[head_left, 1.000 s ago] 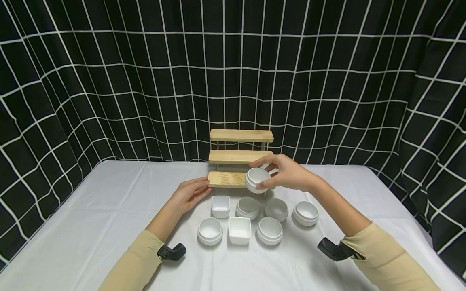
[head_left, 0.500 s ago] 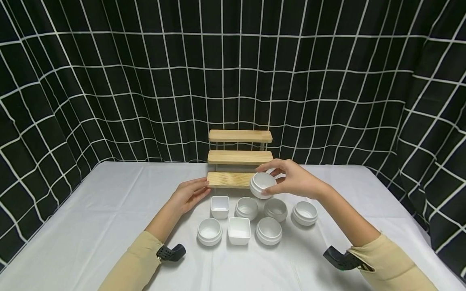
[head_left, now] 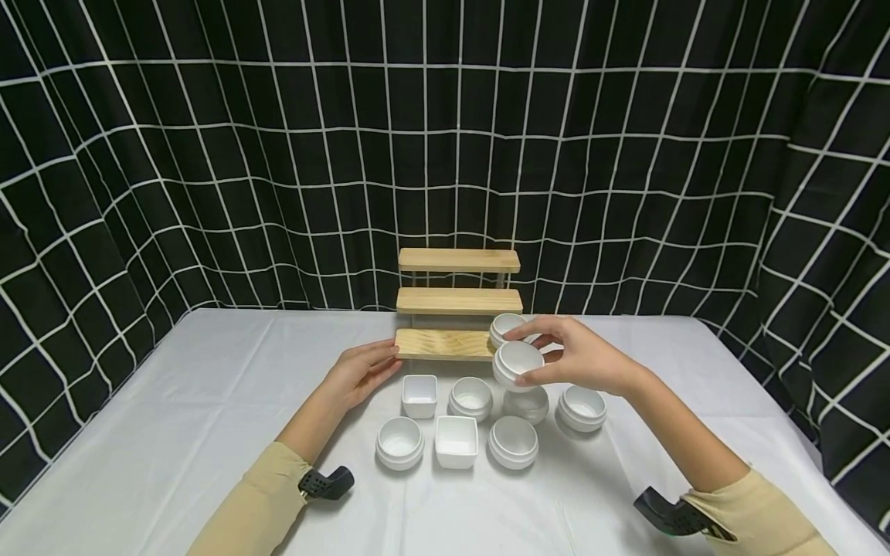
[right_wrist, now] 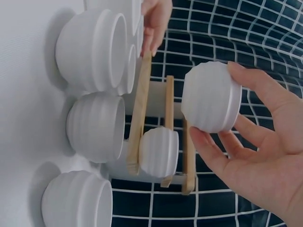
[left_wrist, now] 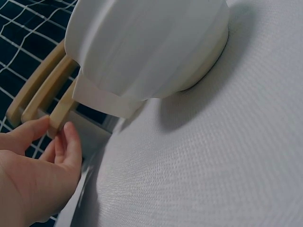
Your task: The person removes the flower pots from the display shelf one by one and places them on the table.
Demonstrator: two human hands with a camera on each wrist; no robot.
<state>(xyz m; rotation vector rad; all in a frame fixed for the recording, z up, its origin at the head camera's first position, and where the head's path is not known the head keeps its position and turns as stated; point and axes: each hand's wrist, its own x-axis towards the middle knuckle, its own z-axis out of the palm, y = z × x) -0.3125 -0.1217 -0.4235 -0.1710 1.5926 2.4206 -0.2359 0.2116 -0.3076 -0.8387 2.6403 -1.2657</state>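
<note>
My right hand (head_left: pixel 580 359) pinches a small white round bowl (right_wrist: pixel 208 97) between thumb and fingers, raised in front of the stand's right end. A second white round bowl (right_wrist: pixel 159 152) sits at the right end of the lowest shelf, partly covered by the held one in the head view. The three-tier wooden stand (head_left: pixel 441 344) has light wood shelves. With thumb above and fingers below, my left hand (head_left: pixel 358 374) grips the left end of its lowest shelf (left_wrist: pixel 61 111). The two upper shelves carry nothing.
Several white bowls stand on the white cloth in front of the stand, among them a square bowl (head_left: pixel 419 396), another square bowl (head_left: pixel 456 442) and a round bowl (head_left: pixel 582 408) apart at the right. A black curtain (head_left: pixel 334 154) with white grid lines hangs behind.
My right hand has moved right and toward the front with the held bowl. The bowl on the lowest shelf has come into sight behind it. My left hand has stayed at the shelf's end.
</note>
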